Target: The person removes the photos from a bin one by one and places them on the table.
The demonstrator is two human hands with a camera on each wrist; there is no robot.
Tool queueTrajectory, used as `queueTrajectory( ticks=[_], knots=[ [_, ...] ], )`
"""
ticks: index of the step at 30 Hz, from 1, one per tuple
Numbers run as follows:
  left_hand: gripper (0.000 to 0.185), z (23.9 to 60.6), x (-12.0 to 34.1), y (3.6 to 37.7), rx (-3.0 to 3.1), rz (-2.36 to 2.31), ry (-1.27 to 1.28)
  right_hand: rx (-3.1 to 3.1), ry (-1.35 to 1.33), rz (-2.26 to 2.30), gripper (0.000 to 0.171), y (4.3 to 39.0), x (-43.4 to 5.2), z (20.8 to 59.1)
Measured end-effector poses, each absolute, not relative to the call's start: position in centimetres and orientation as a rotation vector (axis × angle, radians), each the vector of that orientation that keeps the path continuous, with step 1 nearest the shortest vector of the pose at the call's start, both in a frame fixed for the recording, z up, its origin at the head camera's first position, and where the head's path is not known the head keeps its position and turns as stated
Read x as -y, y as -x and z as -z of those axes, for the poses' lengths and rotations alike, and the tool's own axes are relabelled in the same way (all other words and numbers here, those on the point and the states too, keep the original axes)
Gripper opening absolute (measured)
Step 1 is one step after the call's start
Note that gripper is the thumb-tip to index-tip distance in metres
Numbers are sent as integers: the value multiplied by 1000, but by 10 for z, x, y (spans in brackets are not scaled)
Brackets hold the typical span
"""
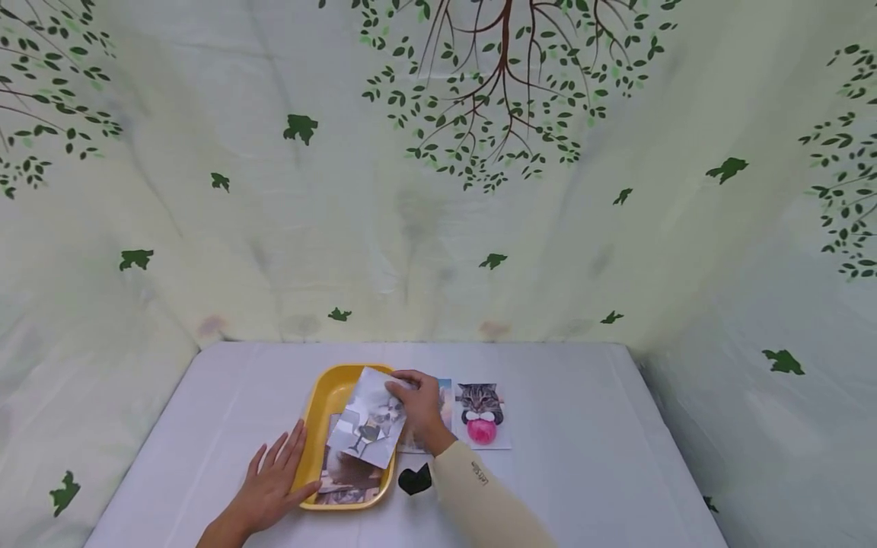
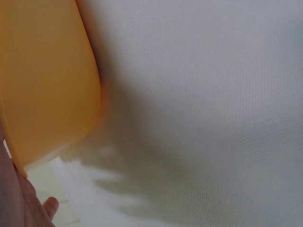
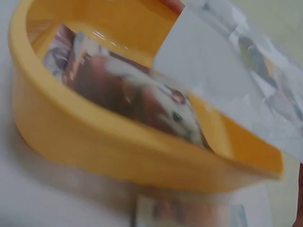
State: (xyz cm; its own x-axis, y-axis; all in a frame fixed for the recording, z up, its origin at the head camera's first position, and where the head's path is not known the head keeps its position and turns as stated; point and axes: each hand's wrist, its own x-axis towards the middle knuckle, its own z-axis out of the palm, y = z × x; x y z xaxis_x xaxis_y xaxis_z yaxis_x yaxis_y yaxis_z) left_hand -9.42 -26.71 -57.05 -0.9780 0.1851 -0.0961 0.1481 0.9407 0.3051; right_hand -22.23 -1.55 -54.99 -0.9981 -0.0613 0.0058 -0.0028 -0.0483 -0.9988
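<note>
The left hand (image 1: 270, 479) lies flat, fingers straight, against the near left edge of a yellow tray (image 1: 322, 403) on the white table (image 1: 582, 457). The right hand (image 1: 418, 407) pinches a grey photo (image 1: 366, 418) above the tray; a cat picture (image 1: 482, 415) lies just right.

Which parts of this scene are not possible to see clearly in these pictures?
- Head view: the photo under the right hand on the table is mostly covered; its subject cannot be told.
- Head view: photos in the yellow tray lie partly under the held photo.
- Left wrist view: the left hand is cut off by the edge.
- Right wrist view: blurred; the tray photo is unclear.
</note>
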Motion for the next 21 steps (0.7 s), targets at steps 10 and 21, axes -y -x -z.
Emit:
queueTrajectory(
  ticks=[10,21],
  knots=[
    [99,569,266,96,-2928,-479,-249,-2204,33,2197,27,246,-65,542],
    [99,567,266,96,-2916,-472,-246,-2351,-137,1982,21,256,-162,556]
  ],
)
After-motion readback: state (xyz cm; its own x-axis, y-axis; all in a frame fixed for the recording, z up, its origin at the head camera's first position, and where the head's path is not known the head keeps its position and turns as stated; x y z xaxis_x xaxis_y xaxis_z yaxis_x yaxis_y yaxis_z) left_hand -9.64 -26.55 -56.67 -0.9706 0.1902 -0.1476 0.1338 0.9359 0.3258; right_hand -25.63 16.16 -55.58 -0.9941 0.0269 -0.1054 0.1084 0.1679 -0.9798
